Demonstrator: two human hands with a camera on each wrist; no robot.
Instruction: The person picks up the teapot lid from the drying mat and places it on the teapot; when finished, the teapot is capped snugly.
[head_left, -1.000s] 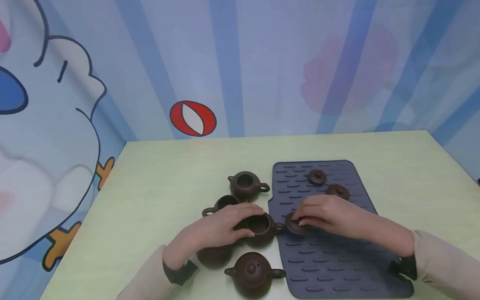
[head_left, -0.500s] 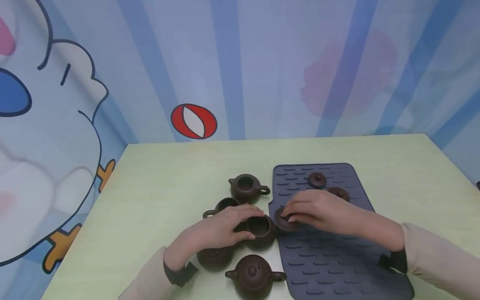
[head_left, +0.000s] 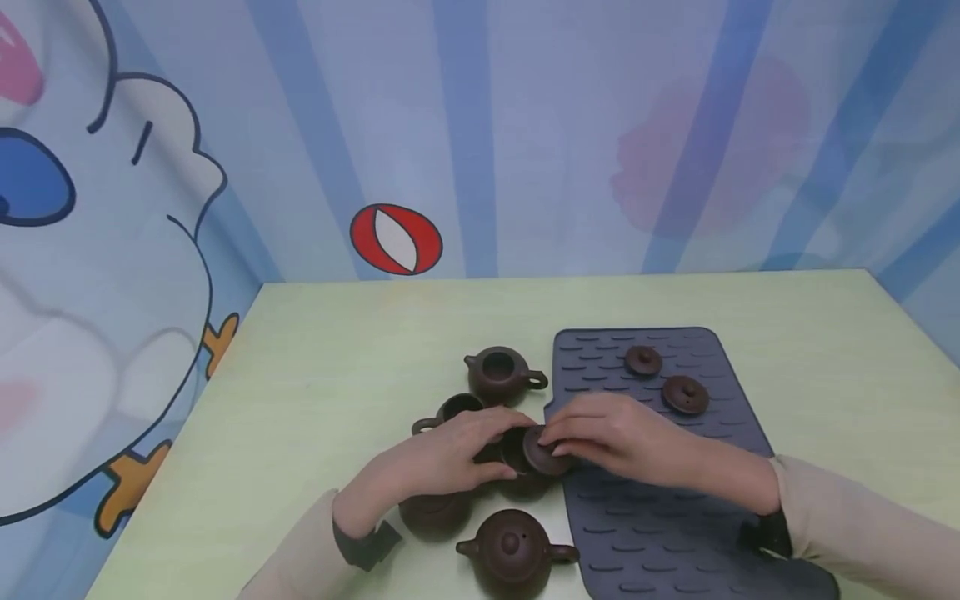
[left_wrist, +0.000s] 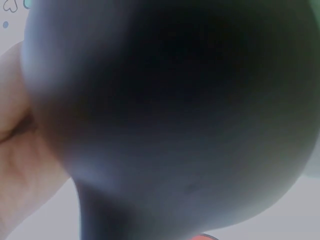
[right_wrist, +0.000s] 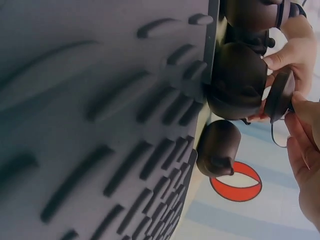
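Note:
My left hand point(head_left: 442, 454) holds an open dark brown teapot point(head_left: 527, 487) by its rim, thumb and fingers on opposite sides of the mouth. In my right hand point(head_left: 626, 437) a round teapot lid point(head_left: 547, 454) is pinched by its knob, tilted, over the right part of that mouth. The right wrist view has the lid point(right_wrist: 280, 95) close above the teapot point(right_wrist: 237, 75), with left-hand fingers point(right_wrist: 285, 56) at the rim. A dark rounded pot body point(left_wrist: 175, 170), blurred, fills most of the left wrist view.
A lidded teapot point(head_left: 513, 546) stands nearest me. Beyond the left hand are two lidless teapots point(head_left: 501, 375), one partly hidden; another pot point(head_left: 437, 515) sits under the left wrist. Two lids point(head_left: 686, 395) lie on the grey ridged mat point(head_left: 690, 517) at right.
My right hand has moved left with the lid, from over the mat beside the teapot's handle to over its mouth. My left hand has kept its place on the teapot.

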